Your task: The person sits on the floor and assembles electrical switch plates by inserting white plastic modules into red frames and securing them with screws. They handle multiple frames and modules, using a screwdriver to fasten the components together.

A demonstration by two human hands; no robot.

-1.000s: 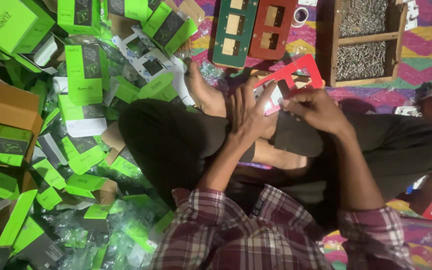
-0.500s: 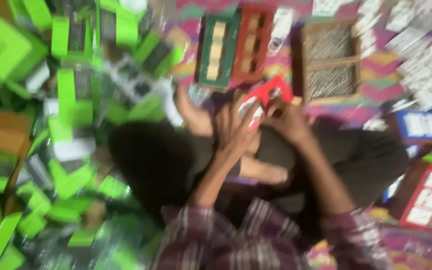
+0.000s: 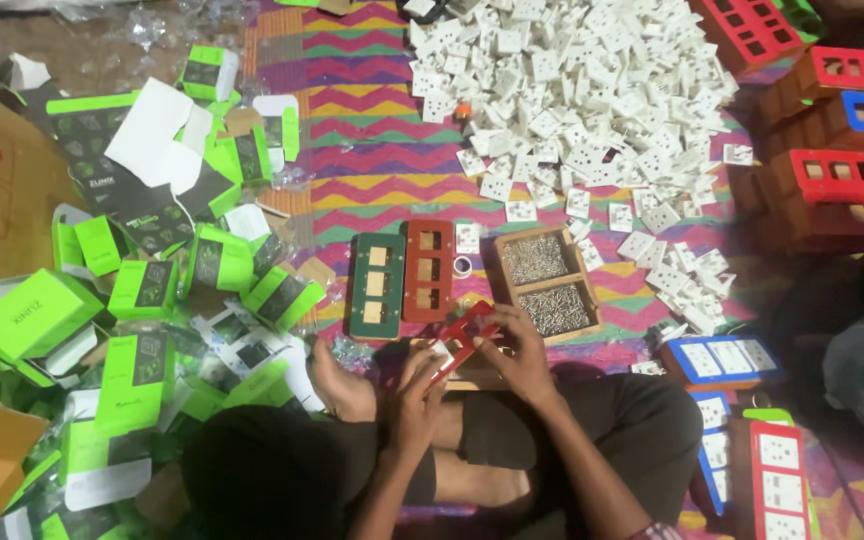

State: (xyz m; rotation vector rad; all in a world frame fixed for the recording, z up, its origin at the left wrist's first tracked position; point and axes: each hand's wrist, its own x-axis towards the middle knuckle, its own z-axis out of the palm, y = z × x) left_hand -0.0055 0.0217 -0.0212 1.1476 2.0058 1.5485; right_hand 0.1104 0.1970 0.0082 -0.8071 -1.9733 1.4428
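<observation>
I sit cross-legged on a zigzag-patterned mat. Both hands hold a red rectangular frame plate [image 3: 464, 335] above my lap. My left hand [image 3: 414, 385] grips its near end and my right hand [image 3: 520, 352] holds its far side. Just beyond lie a green plate [image 3: 376, 285] and a red-brown plate [image 3: 428, 270], each with three cut-outs. Beside them, by my right hand, stands a wooden two-compartment tray of small screws [image 3: 547, 282].
A big heap of white socket inserts [image 3: 582, 110] covers the mat ahead. Green cardboard boxes [image 3: 142, 290] pile up on the left. Red and blue frames [image 3: 832, 130] stack at the right, and finished socket boards [image 3: 752, 430] lie by my right knee.
The view has tilted up and away, showing far more of the mat and the white heap. My hands stay on the red plate above my lap.
</observation>
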